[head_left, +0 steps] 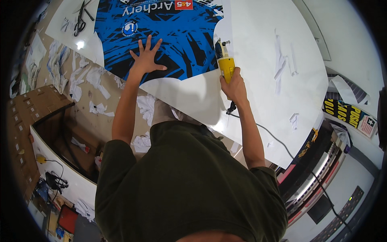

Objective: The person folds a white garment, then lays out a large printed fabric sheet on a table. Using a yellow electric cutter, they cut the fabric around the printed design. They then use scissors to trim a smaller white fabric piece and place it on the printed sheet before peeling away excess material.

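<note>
A blue and black printed sheet with a curved-cut edge lies on a white table. My left hand lies on the sheet with its fingers spread. My right hand grips a yellow corded power cutter, whose head rests at the sheet's curved right edge. A black cord runs from the cutter's back toward the lower right. Black-handled scissors lie at the table's upper left, beside the sheet.
Paper scraps litter the floor on the left, near cardboard and a white-sided bin. Thin paper strips lie on the table's right. A large machine stands at the lower right, with printed offcuts above it.
</note>
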{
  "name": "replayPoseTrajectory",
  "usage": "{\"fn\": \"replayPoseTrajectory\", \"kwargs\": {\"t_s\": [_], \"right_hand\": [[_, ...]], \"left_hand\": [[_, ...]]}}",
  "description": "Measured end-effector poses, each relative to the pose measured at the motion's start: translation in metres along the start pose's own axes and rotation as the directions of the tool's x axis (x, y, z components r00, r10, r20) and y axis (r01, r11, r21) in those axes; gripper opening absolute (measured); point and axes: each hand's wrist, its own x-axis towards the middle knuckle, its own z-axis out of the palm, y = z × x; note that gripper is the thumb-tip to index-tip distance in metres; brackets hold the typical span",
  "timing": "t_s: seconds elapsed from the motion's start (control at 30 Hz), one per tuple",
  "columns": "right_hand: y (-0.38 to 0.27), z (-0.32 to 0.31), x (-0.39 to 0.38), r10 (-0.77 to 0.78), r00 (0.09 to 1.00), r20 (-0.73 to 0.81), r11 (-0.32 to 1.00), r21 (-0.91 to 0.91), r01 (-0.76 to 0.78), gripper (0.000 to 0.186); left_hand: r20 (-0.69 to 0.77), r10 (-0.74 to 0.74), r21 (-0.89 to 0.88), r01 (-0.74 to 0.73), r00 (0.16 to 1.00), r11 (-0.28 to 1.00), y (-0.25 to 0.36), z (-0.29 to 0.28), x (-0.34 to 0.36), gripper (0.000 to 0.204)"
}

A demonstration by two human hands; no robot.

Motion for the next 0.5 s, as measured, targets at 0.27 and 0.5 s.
{"fn": "replayPoseTrajectory", "kwargs": {"t_s": [0.27,0.5], "right_hand": [[-0.031,0.001,0.029,0.081,0.996,-0.024,0.996,0.041,-0.080,0.048],[-0.063,0.002,0.054,0.200,0.980,-0.020,0.979,0.052,-0.198,0.050]], "left_hand": [[0.052,0.008,-0.022,-0.007,0.999,1.000,0.008,-0.013,-0.004,0.132],[0.055,0.001,0.000,-0.001,0.998,1.000,0.009,-0.014,-0.003,0.133]]}}
